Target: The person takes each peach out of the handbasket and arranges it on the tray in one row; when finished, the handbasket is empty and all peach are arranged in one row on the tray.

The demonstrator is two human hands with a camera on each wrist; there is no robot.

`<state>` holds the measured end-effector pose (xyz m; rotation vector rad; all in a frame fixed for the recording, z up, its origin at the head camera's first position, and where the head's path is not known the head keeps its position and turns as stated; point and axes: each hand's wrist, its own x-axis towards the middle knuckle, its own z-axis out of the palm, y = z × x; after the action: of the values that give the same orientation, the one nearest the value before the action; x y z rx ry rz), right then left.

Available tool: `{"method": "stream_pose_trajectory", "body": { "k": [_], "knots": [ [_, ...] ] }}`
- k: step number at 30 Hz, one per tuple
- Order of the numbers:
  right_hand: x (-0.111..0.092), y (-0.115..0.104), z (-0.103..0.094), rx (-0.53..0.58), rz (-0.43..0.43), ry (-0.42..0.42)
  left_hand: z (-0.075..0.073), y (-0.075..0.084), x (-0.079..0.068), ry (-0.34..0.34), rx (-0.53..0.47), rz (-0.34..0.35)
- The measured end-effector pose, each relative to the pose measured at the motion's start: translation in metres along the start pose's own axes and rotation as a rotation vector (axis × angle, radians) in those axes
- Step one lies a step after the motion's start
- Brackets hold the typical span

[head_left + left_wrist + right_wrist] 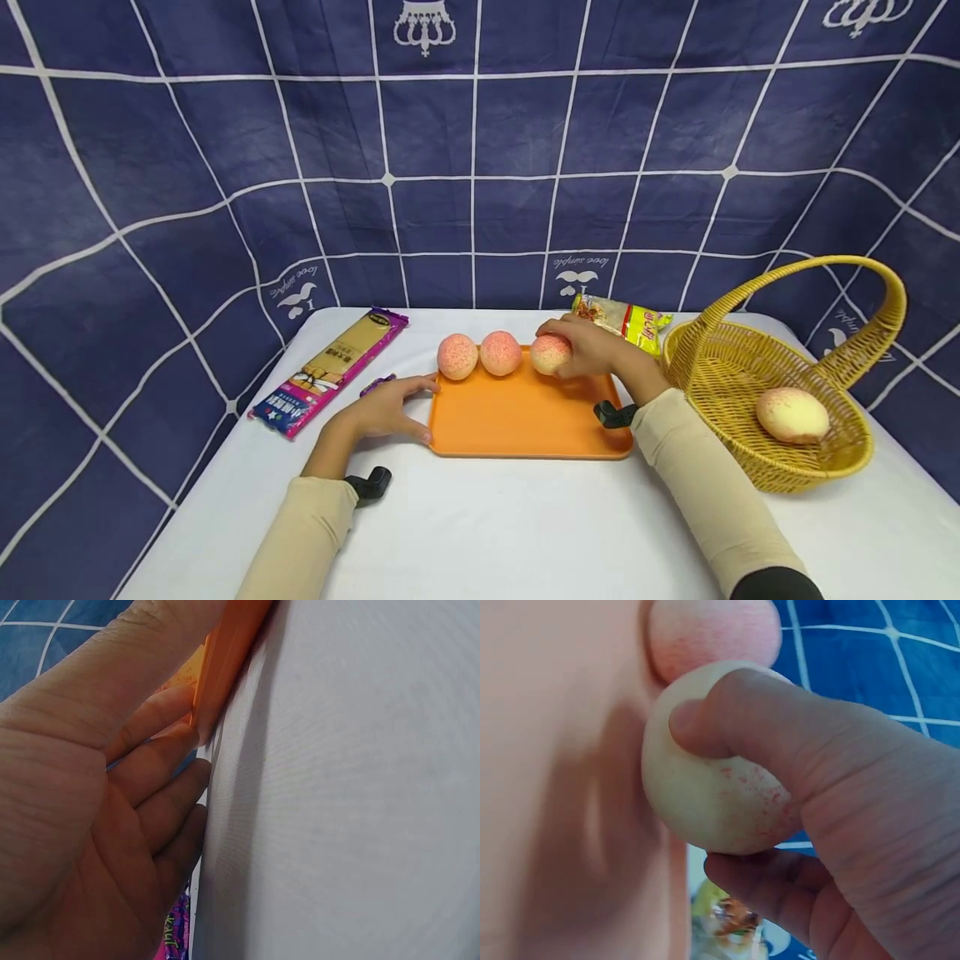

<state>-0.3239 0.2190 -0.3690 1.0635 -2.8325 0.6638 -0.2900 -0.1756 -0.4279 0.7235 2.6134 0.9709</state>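
An orange tray lies on the white table. Two pinkish peaches sit side by side at its back left. My right hand grips a third peach over the tray's back right part; in the right wrist view the thumb and fingers curl round this pale, red-speckled peach. Along the tray's left side is my left hand, its thumb and fingertips at the rim and its fingers fairly straight. The left wrist view has those fingers beside the orange rim.
To the right stands a yellow wicker basket with a tall handle and one peach inside. Behind the tray lies a yellow food packet. A long purple-and-gold package is at the left, with a small purple item near the left hand.
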Motion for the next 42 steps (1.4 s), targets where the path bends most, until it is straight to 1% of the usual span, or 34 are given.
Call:
{"method": "stream_pose_trajectory", "body": {
  "k": [4,7,11,14,18,21,23,27,29,31,36,42],
  "knots": [
    [0.008,0.004,0.008,-0.041,0.002,-0.037,0.001,0.000,0.001,-0.002,-0.007,-0.002],
    [0.011,0.006,0.012,-0.049,-0.038,-0.036,0.001,0.000,0.001,-0.005,-0.009,0.005],
    [0.013,0.008,0.017,0.000,-0.082,-0.027,0.000,0.000,0.000,-0.002,-0.012,0.005],
    [0.013,0.008,0.020,0.050,-0.083,-0.032,-0.001,0.000,-0.001,0.000,-0.012,0.000],
    [0.014,0.007,0.024,0.100,-0.066,0.007,-0.001,-0.001,-0.003,0.003,-0.016,-0.002],
    [0.015,0.006,0.027,0.118,-0.041,0.046,-0.001,-0.001,-0.003,0.004,-0.025,0.000],
    [0.015,0.006,0.028,0.121,0.009,0.059,-0.001,0.000,-0.002,0.001,-0.031,0.000],
    [0.013,0.007,0.028,0.137,0.149,0.063,0.000,0.001,-0.001,-0.001,-0.032,-0.007],
    [0.012,0.009,0.028,0.149,0.179,0.066,0.000,0.000,-0.001,-0.002,-0.029,-0.006],
    [0.011,0.011,0.028,0.161,0.176,0.069,0.000,0.000,0.000,-0.003,-0.025,-0.006],
    [0.011,0.014,0.027,0.168,0.133,0.064,-0.001,0.001,-0.001,-0.004,-0.015,-0.009],
    [0.011,0.016,0.028,0.177,0.132,0.068,-0.002,0.002,0.000,-0.008,-0.001,-0.005]
  ]
}}
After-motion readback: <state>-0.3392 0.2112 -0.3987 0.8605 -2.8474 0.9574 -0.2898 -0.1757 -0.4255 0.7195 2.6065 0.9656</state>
